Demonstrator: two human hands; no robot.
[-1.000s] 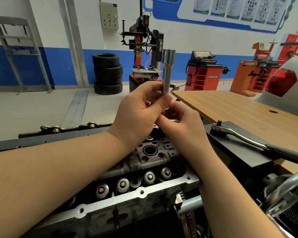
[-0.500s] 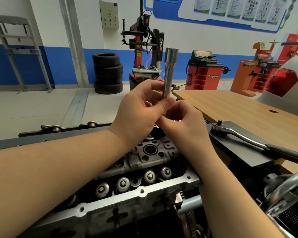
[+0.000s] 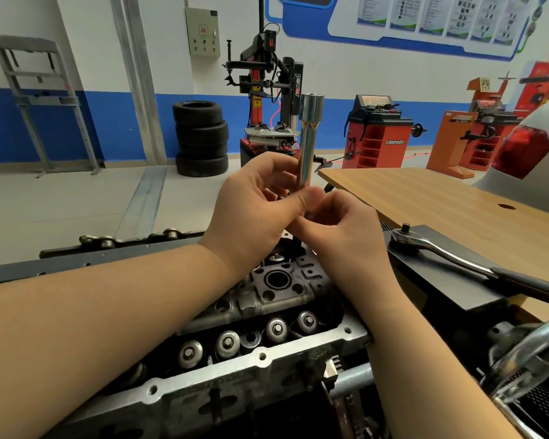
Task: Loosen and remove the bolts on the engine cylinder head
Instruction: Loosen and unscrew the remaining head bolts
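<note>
The left hand (image 3: 254,204) grips the long polished steel socket extension (image 3: 308,144) upright above the grey cast cylinder head (image 3: 276,299). The right hand (image 3: 339,229) pinches its lower end. The rigid, smooth, probably slippery shaft is best held low. The chrome ratchet wrench (image 3: 441,251) lies right.

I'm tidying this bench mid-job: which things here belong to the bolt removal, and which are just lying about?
In use:
long socket, held upright by left hand and right hand
cylinder head
ratchet, lying on the black tray

Lying about:
wooden table
stack of tyres
chain
</note>
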